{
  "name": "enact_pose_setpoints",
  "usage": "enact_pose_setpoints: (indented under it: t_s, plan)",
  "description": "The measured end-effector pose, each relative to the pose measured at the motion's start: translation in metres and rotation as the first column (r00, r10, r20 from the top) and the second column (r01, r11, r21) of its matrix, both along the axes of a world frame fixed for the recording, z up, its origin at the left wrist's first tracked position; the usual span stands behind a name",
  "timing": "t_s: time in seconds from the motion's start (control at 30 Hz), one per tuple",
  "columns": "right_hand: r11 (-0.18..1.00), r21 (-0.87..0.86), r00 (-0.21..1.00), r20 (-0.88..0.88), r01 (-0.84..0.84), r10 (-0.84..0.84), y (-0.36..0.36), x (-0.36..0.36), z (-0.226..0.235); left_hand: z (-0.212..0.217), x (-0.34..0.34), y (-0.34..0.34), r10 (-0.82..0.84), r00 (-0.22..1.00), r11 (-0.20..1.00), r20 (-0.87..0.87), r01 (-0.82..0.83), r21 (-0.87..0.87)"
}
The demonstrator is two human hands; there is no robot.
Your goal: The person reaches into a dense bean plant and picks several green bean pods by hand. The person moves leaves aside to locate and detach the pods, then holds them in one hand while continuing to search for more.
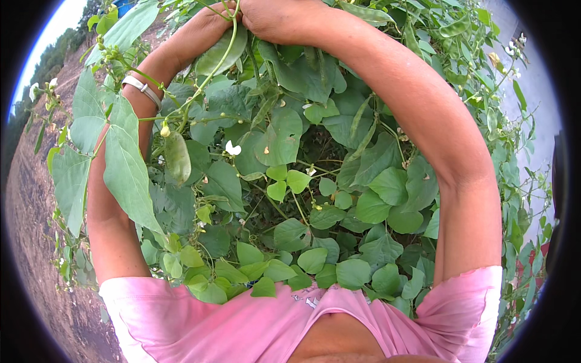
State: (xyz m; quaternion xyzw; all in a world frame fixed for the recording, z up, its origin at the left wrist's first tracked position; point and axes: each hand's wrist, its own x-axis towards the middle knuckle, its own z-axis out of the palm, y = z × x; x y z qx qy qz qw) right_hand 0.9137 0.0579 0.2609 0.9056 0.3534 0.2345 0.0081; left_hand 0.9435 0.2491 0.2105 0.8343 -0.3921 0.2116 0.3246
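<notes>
Both my arms reach up and over a leafy bean vine (284, 139), and my hands meet at the top edge of the view. My left hand (203, 27), with a white band (142, 86) on its wrist, curls its fingers against a thin green stem (209, 75) that runs down to the left. My right hand (272, 18) presses in beside it at the same stem. Its fingers are cut off by the frame edge. A flat green pod (177, 156) hangs near my left forearm, and a white flower (232, 147) sits just right of it.
More pods (363, 130) hang among the leaves under my right forearm, and others (454, 27) at the upper right. Bare brown soil (36, 199) lies to the left. A pale grey surface (535, 103) stands behind the foliage on the right. My pink shirt (242, 327) fills the bottom.
</notes>
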Motion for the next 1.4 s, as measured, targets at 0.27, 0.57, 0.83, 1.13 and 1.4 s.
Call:
enact_pose_setpoints:
  t_s: [0.27,0.57,0.83,1.13,1.4]
  plan:
    - [0.998,0.027,0.998,0.028,-0.05,0.049,0.002,0.001,-0.002,-0.002,-0.02,-0.022,-0.163,0.961,0.94,-0.224,0.083,-0.33]
    - [0.998,0.042,0.999,0.021,-0.039,0.038,0.001,-0.008,-0.004,-0.013,0.009,0.002,-0.073,0.979,0.952,-0.191,0.012,-0.305]
    - [0.981,0.191,1.0,0.016,-0.029,0.026,-0.011,0.027,-0.005,-0.007,-0.004,-0.009,-0.025,0.974,0.948,-0.225,-0.048,-0.314]
    - [0.975,0.218,0.998,0.039,0.045,-0.055,-0.009,0.037,-0.014,-0.013,-0.03,-0.001,-0.184,0.853,0.897,-0.488,-0.058,-0.439]
    - [0.994,0.049,0.994,0.043,-0.1,0.098,0.003,0.021,-0.018,-0.018,-0.026,0.004,-0.246,0.895,0.901,-0.372,0.069,-0.429]
